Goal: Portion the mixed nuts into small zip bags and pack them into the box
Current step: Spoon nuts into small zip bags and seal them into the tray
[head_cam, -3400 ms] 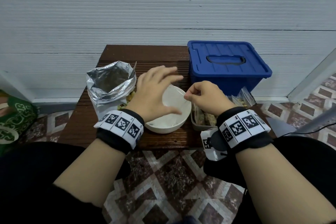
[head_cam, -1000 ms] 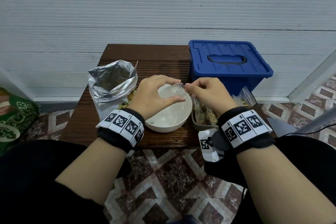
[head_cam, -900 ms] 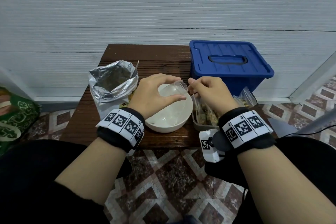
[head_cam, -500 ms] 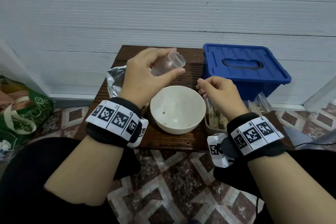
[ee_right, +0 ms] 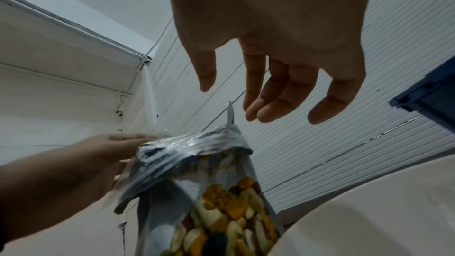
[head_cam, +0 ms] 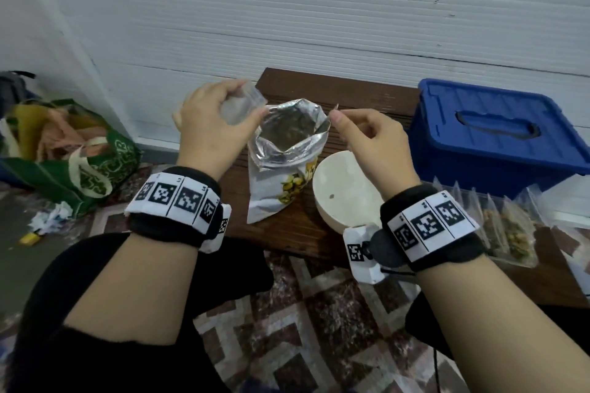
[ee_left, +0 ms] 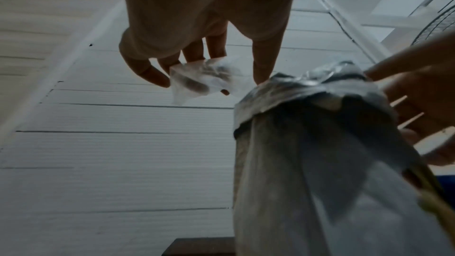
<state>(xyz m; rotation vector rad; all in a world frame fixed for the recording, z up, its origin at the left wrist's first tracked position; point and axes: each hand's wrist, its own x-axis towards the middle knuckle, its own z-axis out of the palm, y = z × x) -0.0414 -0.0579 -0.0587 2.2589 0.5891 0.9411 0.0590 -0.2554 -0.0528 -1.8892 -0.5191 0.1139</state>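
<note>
Clear plastic, a small zip bag (head_cam: pixel 241 105) has left the white bowl (head_cam: pixel 343 190) and now sits pinched between the left hand's (head_cam: pixel 210 131) thumb and fingers beside the open mouth of the foil nut pouch (head_cam: pixel 287 150), which stands near the table's (head_cam: pixel 335 89) left edge. The right hand (head_cam: pixel 367 134), loosely curled and holding nothing, has moved to the pouch's right rim. No readable writing; the pouch shows only pictured nuts. Filled bags (head_cam: pixel 507 226) lie before the blue box (head_cam: pixel 491 134).

The left grip (head_cam: pixel 213 124) is raised, fingers and thumb curled in a pinch. The right grip (head_cam: pixel 367 134) hangs level beside it, fingers loosely curled, holding nothing. Both forearms reach forward, banded at the wrists.
</note>
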